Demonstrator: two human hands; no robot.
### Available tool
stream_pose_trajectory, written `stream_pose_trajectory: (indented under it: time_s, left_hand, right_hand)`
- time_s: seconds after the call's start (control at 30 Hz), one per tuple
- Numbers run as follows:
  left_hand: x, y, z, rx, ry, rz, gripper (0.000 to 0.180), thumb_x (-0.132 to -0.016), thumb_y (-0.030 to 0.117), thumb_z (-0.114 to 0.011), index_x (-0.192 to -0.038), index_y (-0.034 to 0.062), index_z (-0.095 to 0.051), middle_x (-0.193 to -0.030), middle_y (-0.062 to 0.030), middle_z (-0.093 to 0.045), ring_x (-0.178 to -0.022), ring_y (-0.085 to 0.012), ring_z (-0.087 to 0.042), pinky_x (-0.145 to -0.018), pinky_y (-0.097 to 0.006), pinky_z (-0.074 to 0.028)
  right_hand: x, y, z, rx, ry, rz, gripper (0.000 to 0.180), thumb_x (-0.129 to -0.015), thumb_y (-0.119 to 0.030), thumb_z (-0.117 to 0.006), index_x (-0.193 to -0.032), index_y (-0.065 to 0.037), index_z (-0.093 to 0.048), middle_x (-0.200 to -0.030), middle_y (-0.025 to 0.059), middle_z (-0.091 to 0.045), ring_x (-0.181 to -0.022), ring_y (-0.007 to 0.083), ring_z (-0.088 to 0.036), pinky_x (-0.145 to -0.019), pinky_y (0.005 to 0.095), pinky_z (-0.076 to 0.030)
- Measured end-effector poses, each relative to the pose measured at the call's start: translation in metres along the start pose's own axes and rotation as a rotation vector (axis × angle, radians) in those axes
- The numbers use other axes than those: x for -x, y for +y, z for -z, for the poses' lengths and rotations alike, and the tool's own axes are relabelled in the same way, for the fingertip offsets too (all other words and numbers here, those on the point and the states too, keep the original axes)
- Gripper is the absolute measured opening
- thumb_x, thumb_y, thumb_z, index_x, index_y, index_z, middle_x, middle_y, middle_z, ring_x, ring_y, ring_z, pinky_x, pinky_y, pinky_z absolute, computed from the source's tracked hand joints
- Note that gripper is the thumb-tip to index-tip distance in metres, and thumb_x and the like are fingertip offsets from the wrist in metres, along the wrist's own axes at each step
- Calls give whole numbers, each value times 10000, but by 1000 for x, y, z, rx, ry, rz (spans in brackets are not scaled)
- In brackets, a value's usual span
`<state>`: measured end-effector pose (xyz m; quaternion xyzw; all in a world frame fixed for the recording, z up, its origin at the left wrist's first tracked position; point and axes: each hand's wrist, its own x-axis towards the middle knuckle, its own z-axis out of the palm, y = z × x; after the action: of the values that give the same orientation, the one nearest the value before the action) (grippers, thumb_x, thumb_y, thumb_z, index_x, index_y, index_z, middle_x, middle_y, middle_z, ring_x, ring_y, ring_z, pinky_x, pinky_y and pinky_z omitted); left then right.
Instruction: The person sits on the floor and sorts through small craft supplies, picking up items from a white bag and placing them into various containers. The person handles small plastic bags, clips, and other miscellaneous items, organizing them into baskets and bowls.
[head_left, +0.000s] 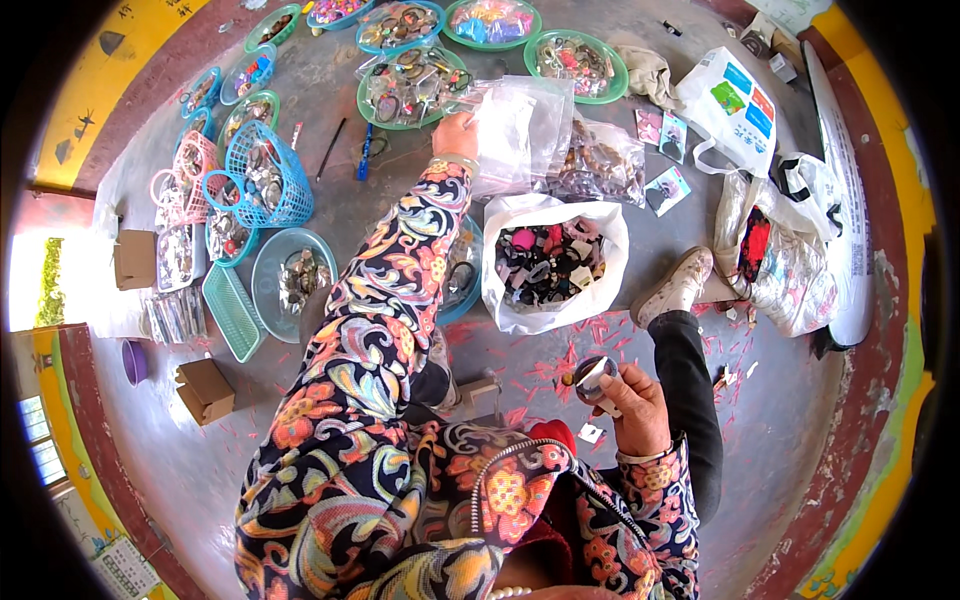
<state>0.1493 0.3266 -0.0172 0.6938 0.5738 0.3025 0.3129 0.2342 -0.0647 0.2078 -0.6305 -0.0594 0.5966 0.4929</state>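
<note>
My left hand (456, 133) reaches far forward and grips a clear plastic bag (520, 125) lying on the floor. Beside that bag rests another clear bag of beads (600, 160). My right hand (632, 400) stays close to my body and holds a small round shiny object (592, 377) between its fingers. In front of me stands an open white bag (553, 262) filled with dark and pink small items. My foot in a light shoe (680, 285) rests just right of it.
Several green and blue dishes of trinkets (578, 62) line the far floor. A blue basket (262, 175) and pink basket (190, 165) stand at the left, with small cardboard boxes (205, 390). White shopping bags (735, 105) lie at the right.
</note>
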Motion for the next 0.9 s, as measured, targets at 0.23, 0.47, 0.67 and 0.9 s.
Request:
stream_pose_trajectory:
  time_s: [0.23,0.47,0.67,0.9]
  left_hand:
    - [15,21,-7,-228,347,-568,149,-711,123,-610,-847,65,-632,-913,-96,-593,-886,-298,-532,-774,-353,-429]
    - [31,36,-17,117,-71,-441,173,-780,187,-552,-863,48,-614,-878,-131,-609,-807,-296,-584,-701,-351,-460]
    - [-10,55,-33,106,-1,-172,391,-678,236,-656,-996,33,-554,-982,-177,-572,-903,-326,-549,-762,-370,-437]
    - [-25,18,-47,-215,-152,99,818,-530,437,-766,-1146,4,-447,-1156,-186,-494,-1087,-308,-462,-909,-363,-373]
  right_hand:
    - [-1,-3,-4,-14,32,-23,143,-809,-157,-571,-835,-19,-596,-791,64,-627,-676,111,-582,-567,232,-442]
    - [2,-9,-9,5,25,-38,143,-810,-157,-568,-810,-16,-592,-782,68,-626,-673,113,-577,-571,235,-442]
    - [0,-9,-11,25,29,-49,143,-810,-154,-564,-804,-15,-592,-767,66,-625,-670,113,-575,-572,238,-442]
    - [0,-11,-13,25,33,-69,166,-812,-175,-565,-831,-15,-603,-764,59,-624,-679,108,-571,-584,236,-435]
